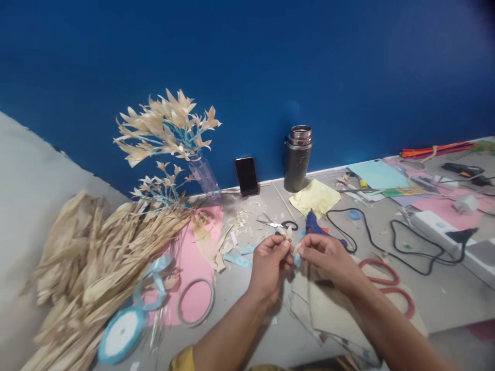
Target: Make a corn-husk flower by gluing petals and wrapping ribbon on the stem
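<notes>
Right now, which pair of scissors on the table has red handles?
The large pair lying just right of the right hand. The small pair, farther back beside the blue glue gun, has black handles.

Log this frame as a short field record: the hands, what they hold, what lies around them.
view: head camera, looking down at a craft table
left hand: pinches a small husk piece
right hand: pinches the same piece
just behind: blue glue gun, scissors
left side: husk pile, ribbon spool
at wall: phone, steel flask
</notes>
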`<state>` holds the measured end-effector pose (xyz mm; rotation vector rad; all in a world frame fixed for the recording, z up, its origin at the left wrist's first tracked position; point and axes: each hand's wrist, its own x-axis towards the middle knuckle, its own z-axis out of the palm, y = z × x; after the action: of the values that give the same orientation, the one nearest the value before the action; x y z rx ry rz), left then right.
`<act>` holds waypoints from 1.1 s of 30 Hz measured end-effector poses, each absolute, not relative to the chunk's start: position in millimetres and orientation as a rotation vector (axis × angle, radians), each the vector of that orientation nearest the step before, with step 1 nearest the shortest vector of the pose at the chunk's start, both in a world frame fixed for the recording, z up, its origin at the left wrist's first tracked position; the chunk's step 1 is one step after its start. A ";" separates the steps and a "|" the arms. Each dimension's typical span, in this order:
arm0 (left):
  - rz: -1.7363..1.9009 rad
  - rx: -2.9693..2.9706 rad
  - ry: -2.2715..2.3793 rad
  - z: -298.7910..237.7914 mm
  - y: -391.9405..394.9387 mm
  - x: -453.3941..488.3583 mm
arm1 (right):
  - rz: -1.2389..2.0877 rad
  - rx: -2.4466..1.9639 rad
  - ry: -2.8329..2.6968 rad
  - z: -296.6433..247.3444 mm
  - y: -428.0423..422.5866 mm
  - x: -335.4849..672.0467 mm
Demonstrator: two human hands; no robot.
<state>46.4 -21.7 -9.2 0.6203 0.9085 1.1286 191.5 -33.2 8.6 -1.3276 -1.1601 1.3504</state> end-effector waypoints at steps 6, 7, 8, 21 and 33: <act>1.172 0.768 1.024 -6.0 -21.8 45.4 | 1.194 -1.475 -1.602 20.0 -29.8 196.1; 1.179 0.806 1.047 -5.6 -21.8 45.4 | 1.169 -1.500 -1.658 21.2 -29.3 195.9; 1.187 0.851 1.070 -5.2 -22.0 45.4 | 1.139 -1.527 -1.703 21.9 -28.8 195.6; 1.182 0.962 1.128 -3.0 -22.5 43.5 | 1.071 -1.518 -1.787 13.0 -29.9 195.8; 1.180 0.706 1.025 -12.7 -14.1 43.2 | 1.135 -1.508 -1.765 6.5 -28.9 200.6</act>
<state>43.2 -14.1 -12.7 0.7058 1.0253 1.1799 200.6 -28.9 6.5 -1.5082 -1.7647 1.1345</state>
